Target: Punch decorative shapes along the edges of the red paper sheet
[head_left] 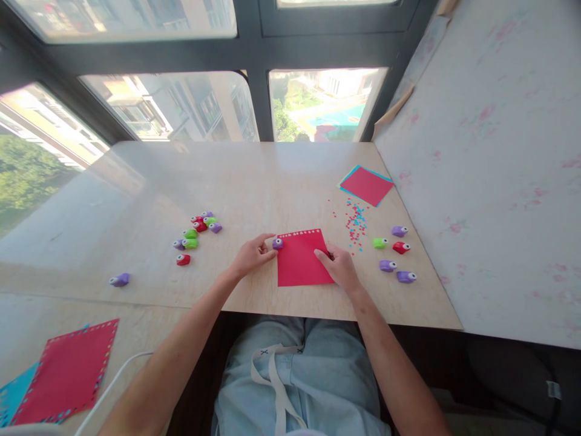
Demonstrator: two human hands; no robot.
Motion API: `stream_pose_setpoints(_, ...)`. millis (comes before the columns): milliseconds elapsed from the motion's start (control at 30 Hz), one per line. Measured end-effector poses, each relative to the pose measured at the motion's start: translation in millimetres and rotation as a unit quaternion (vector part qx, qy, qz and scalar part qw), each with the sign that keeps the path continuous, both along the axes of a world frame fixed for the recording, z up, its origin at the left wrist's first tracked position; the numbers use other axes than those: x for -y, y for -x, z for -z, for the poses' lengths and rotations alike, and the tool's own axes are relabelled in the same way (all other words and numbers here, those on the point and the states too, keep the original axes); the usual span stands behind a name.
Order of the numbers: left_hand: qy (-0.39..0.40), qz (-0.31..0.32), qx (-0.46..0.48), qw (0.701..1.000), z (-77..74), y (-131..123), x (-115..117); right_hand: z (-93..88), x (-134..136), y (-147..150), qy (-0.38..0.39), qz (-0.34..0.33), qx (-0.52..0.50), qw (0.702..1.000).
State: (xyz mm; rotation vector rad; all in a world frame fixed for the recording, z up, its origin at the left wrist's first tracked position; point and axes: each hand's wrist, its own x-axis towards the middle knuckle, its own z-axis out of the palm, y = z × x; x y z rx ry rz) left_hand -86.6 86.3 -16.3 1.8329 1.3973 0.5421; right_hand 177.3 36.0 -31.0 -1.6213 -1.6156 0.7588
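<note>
A red paper sheet [299, 260] lies flat on the marble table [254, 181] in front of me, with a row of small punched holes along its top edge. My left hand [252, 254] pinches a small purple punch [277, 243] at the sheet's top left corner. My right hand [338, 266] presses on the sheet's right edge, fingers curled on the paper.
Several small punches sit in a cluster [197, 233] to the left, one purple punch [120, 279] lies apart, several more punches [394, 254] lie at the right. Paper confetti [356, 221] is scattered beside red and blue sheets [367, 184]. Punched sheets [63, 372] lie lower left.
</note>
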Motion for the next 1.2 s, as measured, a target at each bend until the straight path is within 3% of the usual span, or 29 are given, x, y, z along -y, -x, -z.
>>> stream_pose_setpoints(133, -0.017, 0.031, -0.023, 0.999, 6.3, -1.5, -8.6, -1.2, 0.3, 0.0, 0.002, 0.003, -0.013, 1.0)
stream_pose_setpoints(267, 0.023, -0.009, 0.055, 0.998, 8.5, 1.1, -6.2, -1.9, 0.6, -0.5, 0.008, 0.001, -0.029, 1.0)
stream_pose_setpoints(600, 0.019, -0.077, 0.227, 0.971, 13.1, -1.2, 3.0, -2.1, 2.2, -0.8, 0.037, -0.006, -0.069, 0.997)
stream_pose_setpoints(1033, 0.017, -0.131, 0.283, 0.95, 10.9, -5.4, 6.4, -0.4, 3.1, -1.5, 0.05, 0.007, -0.095, 0.994)
stream_pose_setpoints(1200, 0.037, -0.152, 0.338, 0.928, 11.3, -3.5, 7.6, -4.6, 3.7, 0.5, 0.039, 0.008, -0.096, 0.995)
